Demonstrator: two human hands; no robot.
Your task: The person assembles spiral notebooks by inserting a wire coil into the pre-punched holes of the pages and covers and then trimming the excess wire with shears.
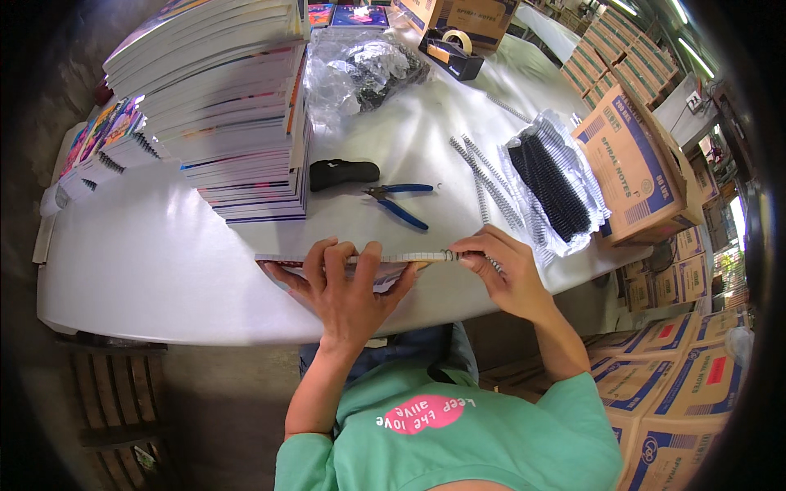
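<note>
A notebook [391, 259] stands on its edge near the table's front, its punched spine facing up. My left hand [348, 286] is closed around it, fingers over the far side and thumb on the near side. At its right end, a spiral wire coil [449, 255] meets the row of holes. My right hand [512, 274] pinches that coil between thumb and fingers; part of the wire is hidden by them. Beyond the notebook lie wire cutters [399, 189] with blue handles, jaws to the left, and a black oblong object [344, 173].
A tall stack of unbound books [237, 114] rises at left, beside spiral-bound notebooks [110, 147]. Loose coils [490, 182] lie right of the cutters, near a wrapped bundle of black coils [550, 192]. Crumpled plastic [340, 78], a tape dispenser [452, 59] and a carton [626, 159] stand farther out.
</note>
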